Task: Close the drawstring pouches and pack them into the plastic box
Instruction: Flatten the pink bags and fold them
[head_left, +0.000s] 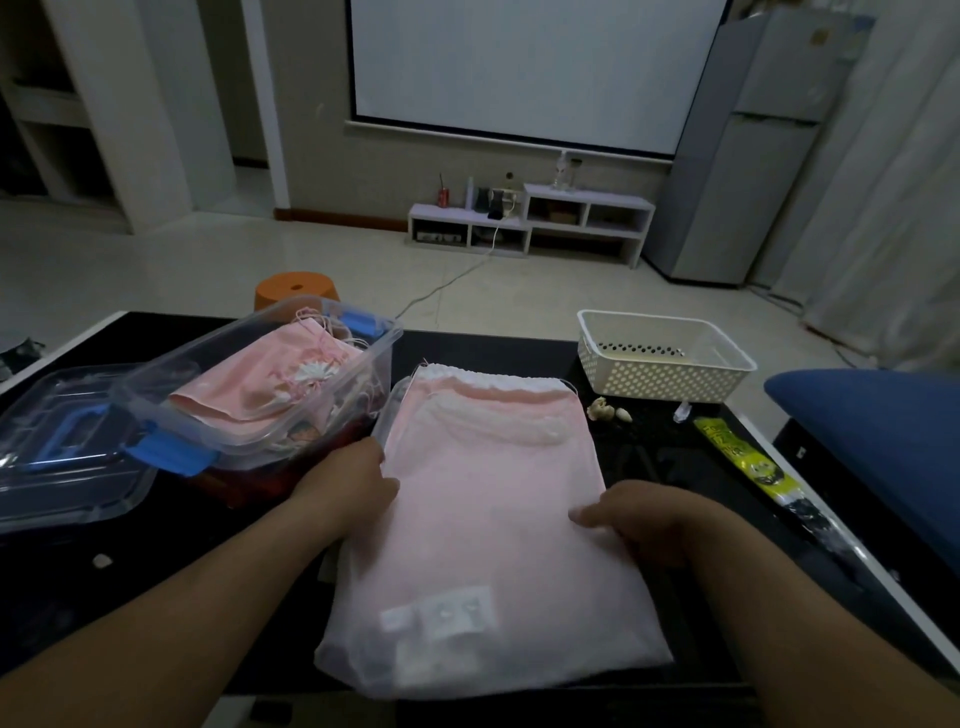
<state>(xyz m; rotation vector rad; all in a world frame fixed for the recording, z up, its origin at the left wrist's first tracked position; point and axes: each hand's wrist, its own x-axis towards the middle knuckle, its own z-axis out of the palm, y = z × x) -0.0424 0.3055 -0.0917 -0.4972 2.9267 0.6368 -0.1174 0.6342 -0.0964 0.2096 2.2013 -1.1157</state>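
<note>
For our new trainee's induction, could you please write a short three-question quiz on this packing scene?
1. True or false: the large pink drawstring pouch lies inside the clear plastic box.
2. The white perforated basket stands: A) in the box; B) beyond the pouch, to its right; C) under the pouch.
3. Which hand is nearer the box?
Key: 1 false, it lies on the black table; 2 B; 3 the left hand.

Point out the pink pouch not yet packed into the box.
The large pink pouch lying flat on the table, with the left hand and right hand at its sides. The other pink pouches already lie inside the clear plastic box to its left.
</note>
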